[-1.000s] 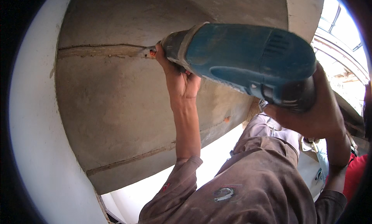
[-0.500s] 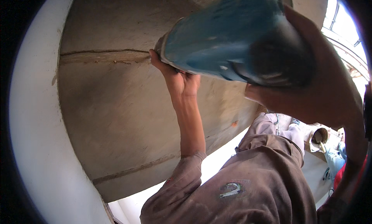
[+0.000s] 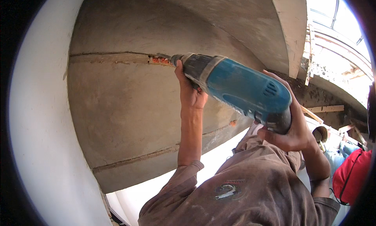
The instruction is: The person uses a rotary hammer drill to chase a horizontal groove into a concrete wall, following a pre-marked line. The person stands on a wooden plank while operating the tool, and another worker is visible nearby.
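Observation:
A blue and black rotary hammer drill (image 3: pixel 243 83) points leftward at a grey plastered wall (image 3: pixel 117 97). Its thin bit (image 3: pixel 163 55) reaches the horizontal groove (image 3: pixel 109 58) in that wall, where a patch of red brick (image 3: pixel 160 61) is laid bare. My left hand (image 3: pixel 190 91) cups the front of the drill from below, with the thumb beside the chuck. At the rear end, my right hand (image 3: pixel 293 136) wraps round the handle; part of its fingers is hidden behind the tool.
A smooth white surface (image 3: pixel 39 108) runs along the left. Lower on the wall lies a second groove (image 3: pixel 133 159). Wooden pieces (image 3: pixel 325 109) sit at the right, beside a round-mouthed container (image 3: pixel 320 134) and a red cloth-like item (image 3: pixel 352 175).
The drill and my right hand have moved lower and away from the camera, so the whole tool shows. The bit and the red brick patch have come into sight. My left hand keeps its hold.

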A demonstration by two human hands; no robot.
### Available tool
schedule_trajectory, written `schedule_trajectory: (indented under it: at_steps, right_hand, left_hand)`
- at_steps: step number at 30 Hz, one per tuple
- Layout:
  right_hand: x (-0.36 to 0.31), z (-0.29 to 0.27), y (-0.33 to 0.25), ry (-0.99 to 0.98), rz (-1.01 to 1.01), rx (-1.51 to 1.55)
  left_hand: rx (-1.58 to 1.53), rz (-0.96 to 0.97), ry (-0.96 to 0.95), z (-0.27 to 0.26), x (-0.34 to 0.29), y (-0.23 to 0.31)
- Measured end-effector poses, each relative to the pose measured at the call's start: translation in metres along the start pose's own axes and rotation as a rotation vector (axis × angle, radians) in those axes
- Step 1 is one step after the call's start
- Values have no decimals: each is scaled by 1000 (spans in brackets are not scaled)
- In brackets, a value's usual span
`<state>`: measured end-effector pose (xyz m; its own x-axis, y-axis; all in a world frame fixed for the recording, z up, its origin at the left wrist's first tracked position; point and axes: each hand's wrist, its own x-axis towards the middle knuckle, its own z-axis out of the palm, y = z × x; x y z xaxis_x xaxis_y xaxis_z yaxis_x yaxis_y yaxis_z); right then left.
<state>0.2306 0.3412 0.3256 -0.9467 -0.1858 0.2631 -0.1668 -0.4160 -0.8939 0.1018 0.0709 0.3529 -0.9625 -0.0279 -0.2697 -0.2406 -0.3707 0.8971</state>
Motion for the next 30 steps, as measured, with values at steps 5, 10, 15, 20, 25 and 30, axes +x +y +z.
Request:
schedule_trajectory:
  at_steps: [5,10,15,20,25,30]
  right_hand:
    - [16,-8,-6,-32,100,36]
    - [40,-20,-2,0,114,-98]
    - [70,-32,0,4,253,-18]
    - [87,-39,-9,-41,375,-129]
    - [83,-20,17,-50,298,-125]
    - [41,25,39,-5,109,-80]
  left_hand:
    - [29,27,31,5,-1,5]
    - [-113,-42,41,6,10,13]
    - [-92,-28,46,12,22,22]
    - [-131,-17,91,2,35,19]
    - [-80,-40,196,-7,36,22]
    - [47,-57,136,-38,21,14]
